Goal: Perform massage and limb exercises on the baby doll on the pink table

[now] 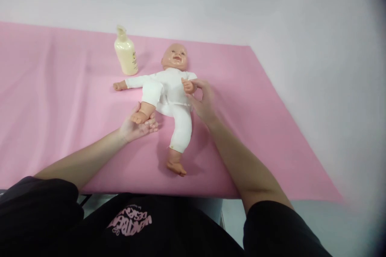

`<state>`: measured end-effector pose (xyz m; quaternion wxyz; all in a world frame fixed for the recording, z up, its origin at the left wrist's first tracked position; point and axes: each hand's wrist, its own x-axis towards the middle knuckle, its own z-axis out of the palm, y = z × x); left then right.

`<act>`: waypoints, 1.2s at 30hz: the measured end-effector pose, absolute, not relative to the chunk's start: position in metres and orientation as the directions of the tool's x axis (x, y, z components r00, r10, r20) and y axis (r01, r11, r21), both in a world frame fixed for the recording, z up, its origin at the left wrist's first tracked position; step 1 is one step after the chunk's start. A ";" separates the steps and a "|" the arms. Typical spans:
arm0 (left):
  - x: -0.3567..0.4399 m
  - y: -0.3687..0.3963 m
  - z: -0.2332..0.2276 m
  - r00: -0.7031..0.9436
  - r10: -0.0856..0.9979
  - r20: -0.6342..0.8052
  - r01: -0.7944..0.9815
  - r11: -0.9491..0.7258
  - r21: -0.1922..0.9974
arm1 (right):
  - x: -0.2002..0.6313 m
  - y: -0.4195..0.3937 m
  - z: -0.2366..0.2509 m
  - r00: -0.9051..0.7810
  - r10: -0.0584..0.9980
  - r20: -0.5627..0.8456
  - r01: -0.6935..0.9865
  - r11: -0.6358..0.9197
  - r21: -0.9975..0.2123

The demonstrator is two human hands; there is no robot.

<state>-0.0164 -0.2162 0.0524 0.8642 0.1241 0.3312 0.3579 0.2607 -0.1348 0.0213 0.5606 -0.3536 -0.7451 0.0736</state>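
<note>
A baby doll (176,88) with a white cloth body lies on its back, head toward the far side. My left hand (137,126) is under the doll's raised lower leg on the left, palm up, with the foot resting against it and the fingers partly curled. With thumb and fingers, my right hand (204,102) pinches the doll's small hand on the right, bent in over its chest. The doll's other arm stretches out to the left, and its other leg points toward me.
A pale yellow pump bottle (126,56) stands upright behind the doll's outstretched arm. Pink cloth (256,128) covers the table, with wrinkles at the left. The table's near edge runs just in front of my body.
</note>
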 end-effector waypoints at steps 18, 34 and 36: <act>-0.024 -0.222 0.028 0.864 0.469 -0.184 -0.221 0.681 0.698 | 0.265 -0.129 0.021 0.020 0.699 0.715 0.333 0.670 -0.664; -0.033 -0.224 0.030 0.920 0.223 -0.322 0.226 0.368 0.902 | 0.316 -0.091 -0.001 0.541 0.828 -0.145 -0.480 0.163 -0.862; -0.034 -0.226 0.029 0.934 0.248 -0.259 0.141 0.411 0.901 | 0.312 -0.095 0.004 0.561 0.825 -0.068 -0.410 0.205 -0.889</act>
